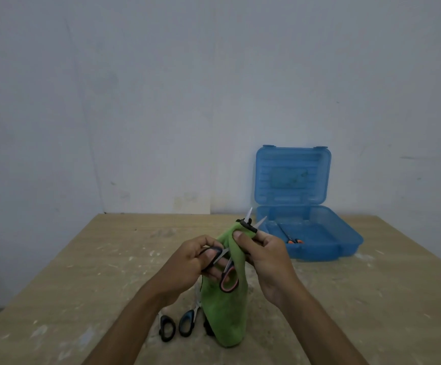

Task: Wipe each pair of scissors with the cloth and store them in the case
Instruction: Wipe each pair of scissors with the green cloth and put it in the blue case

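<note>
My left hand (195,262) grips the black-and-red handles of a pair of scissors (228,279) held above the table. Its blades run up through a green cloth (227,312), and the two tips stick out apart above it. My right hand (264,256) pinches the cloth around the blades. The cloth hangs down to the table. A blue plastic case (346,243) stands open at the back right, with an orange-handled pair of scissors (292,239) lying inside. Two more pairs, one black-handled (167,328) and one blue-handled (187,322), lie near the front edge.
The wooden table (82,272) is dusty and flecked with white marks. The case lid (292,175) stands upright against a pale wall. A small dark object (209,326) lies partly hidden behind the hanging cloth.
</note>
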